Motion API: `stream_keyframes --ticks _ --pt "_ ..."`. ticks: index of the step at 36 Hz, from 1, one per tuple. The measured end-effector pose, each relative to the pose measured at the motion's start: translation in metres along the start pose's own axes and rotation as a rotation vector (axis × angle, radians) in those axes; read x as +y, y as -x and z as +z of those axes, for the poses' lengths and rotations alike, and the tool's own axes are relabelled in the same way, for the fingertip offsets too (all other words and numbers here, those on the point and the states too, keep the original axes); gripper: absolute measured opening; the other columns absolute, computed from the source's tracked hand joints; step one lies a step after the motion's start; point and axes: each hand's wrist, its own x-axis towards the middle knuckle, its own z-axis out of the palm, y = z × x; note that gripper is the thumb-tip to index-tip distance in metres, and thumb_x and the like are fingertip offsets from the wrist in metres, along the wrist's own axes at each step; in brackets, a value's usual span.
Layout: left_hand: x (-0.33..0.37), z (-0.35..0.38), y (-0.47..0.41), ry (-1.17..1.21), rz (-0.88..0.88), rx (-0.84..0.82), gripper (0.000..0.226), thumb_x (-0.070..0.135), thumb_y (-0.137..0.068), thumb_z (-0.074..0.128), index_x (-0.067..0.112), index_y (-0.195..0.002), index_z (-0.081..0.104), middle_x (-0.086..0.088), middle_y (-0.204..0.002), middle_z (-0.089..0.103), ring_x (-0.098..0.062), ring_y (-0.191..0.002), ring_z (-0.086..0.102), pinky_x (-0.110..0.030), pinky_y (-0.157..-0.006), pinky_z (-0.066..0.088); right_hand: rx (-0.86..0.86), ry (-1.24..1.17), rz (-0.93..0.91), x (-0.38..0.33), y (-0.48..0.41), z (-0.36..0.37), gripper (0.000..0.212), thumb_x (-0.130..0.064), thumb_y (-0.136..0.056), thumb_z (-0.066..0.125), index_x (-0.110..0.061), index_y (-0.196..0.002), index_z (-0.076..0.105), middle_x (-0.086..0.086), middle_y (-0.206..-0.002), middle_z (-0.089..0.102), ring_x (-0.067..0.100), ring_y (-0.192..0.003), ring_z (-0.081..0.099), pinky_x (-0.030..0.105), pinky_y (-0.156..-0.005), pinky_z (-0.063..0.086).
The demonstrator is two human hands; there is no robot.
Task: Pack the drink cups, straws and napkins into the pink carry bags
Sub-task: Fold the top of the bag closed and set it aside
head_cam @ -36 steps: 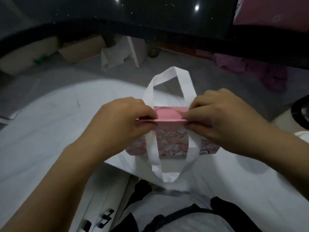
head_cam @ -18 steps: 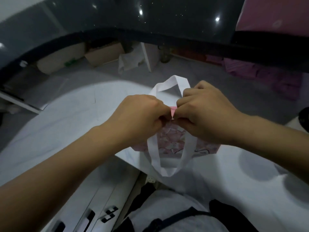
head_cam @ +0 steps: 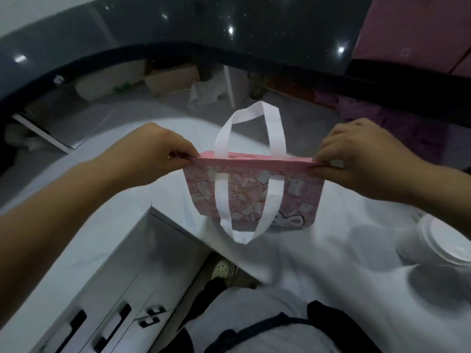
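Though dim, white counter (head_cam: 318, 263), pink bag (head_cam: 249, 200)

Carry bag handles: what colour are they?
Plain white handles on the pink patterned carry bag, clearest in the head view.

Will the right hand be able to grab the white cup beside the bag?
Probably yes. The cup stands on the counter near the right hand, with nothing between them. But that hand pinches a top corner of the bag, so it would have to let go first.
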Motion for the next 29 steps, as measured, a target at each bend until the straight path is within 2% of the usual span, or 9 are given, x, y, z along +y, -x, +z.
stream_keyframes --ticks 4,8,12,16,19,21,23,26,29 --pt "-0.001 0.005 0.005 -0.016 0.028 0.005 0.019 0.019 -0.09 0.07 0.02 -0.108 0.077 0.002 -0.098 0.076 -0.014 -0.076 0.063 -0.028 -0.076 0.054 -0.03 0.0 -0.039 0.002 0.007 0.002 0.047 -0.053 -0.086 0.046 -0.019 -0.074 0.077 -0.005 -0.068 0.069 0.026 -0.072 0.064 0.045 -0.077 0.048" --pt "-0.006 0.004 0.006 0.037 -0.01 0.018 0.018 0.021 -0.089 0.071 0.023 -0.106 0.077 0.008 -0.092 0.073 -0.004 -0.073 0.061 -0.025 -0.077 0.055 -0.044 -0.083 0.007 0.009 0.011 0.0 0.046 -0.054 -0.084 0.044 -0.023 -0.079 0.078 -0.008 -0.071 0.07 0.026 -0.076 0.066 0.048 -0.079 0.048" --pt "-0.009 0.006 0.007 0.038 0.002 -0.014 0.014 0.022 -0.087 0.074 0.024 -0.101 0.078 0.016 -0.081 0.068 0.008 -0.07 0.059 -0.009 -0.067 0.045 -0.052 -0.037 -0.03 0.013 0.014 -0.001 0.046 -0.053 -0.086 0.043 -0.024 -0.086 0.079 -0.007 -0.08 0.074 0.024 -0.084 0.069 0.05 -0.085 0.048" --pt "-0.011 0.011 0.006 0.129 -0.033 0.049 0.013 0.024 -0.088 0.073 0.025 -0.1 0.077 0.022 -0.08 0.066 0.01 -0.073 0.061 -0.002 -0.065 0.041 0.001 -0.016 0.004 0.019 0.009 0.0 0.044 -0.051 -0.088 0.048 -0.019 -0.083 0.078 -0.003 -0.075 0.073 0.026 -0.076 0.067 0.045 -0.078 0.05" --pt "-0.014 0.019 0.003 0.283 -0.09 0.131 0.015 0.025 -0.089 0.071 0.028 -0.103 0.073 0.021 -0.087 0.066 0.004 -0.078 0.064 -0.015 -0.073 0.05 0.069 -0.103 0.163 0.02 0.008 0.003 0.03 -0.04 -0.088 0.063 -0.015 -0.09 0.079 0.003 -0.08 0.071 0.027 -0.075 0.063 0.037 -0.068 0.047" --pt "-0.014 0.026 0.003 0.445 -0.136 0.159 0.018 0.027 -0.089 0.071 0.033 -0.106 0.068 0.02 -0.098 0.067 -0.002 -0.08 0.067 -0.02 -0.073 0.053 0.112 -0.177 0.267 0.021 0.008 0.008 0.018 -0.03 -0.089 0.069 -0.017 -0.098 0.078 0.004 -0.087 0.071 0.026 -0.082 0.063 0.04 -0.071 0.05" --pt "-0.011 0.034 0.006 0.598 -0.16 0.133 0.022 0.026 -0.087 0.073 0.034 -0.107 0.066 0.018 -0.103 0.068 -0.004 -0.084 0.069 -0.022 -0.075 0.056 0.154 -0.251 0.362 0.022 0.005 0.013 0.017 -0.027 -0.089 0.07 -0.021 -0.103 0.077 0.003 -0.091 0.071 0.023 -0.085 0.064 0.043 -0.078 0.053" --pt "-0.007 0.048 0.014 0.738 -0.159 0.069 0.027 0.025 -0.081 0.077 0.035 -0.105 0.069 0.018 -0.097 0.072 -0.008 -0.088 0.069 -0.028 -0.081 0.059 0.234 -0.34 0.496 0.021 -0.002 0.023 0.021 -0.024 -0.089 0.071 -0.023 -0.11 0.073 -0.001 -0.094 0.069 0.018 -0.085 0.064 0.043 -0.083 0.055" --pt "0.001 0.063 0.023 0.818 -0.201 0.111 0.032 0.036 -0.074 0.078 0.035 -0.105 0.07 0.016 -0.095 0.073 -0.012 -0.086 0.068 -0.032 -0.08 0.061 0.384 -0.474 0.642 0.008 -0.007 0.034 0.04 -0.019 -0.088 0.071 -0.024 -0.127 0.064 -0.004 -0.101 0.066 0.014 -0.089 0.063 0.041 -0.09 0.055"
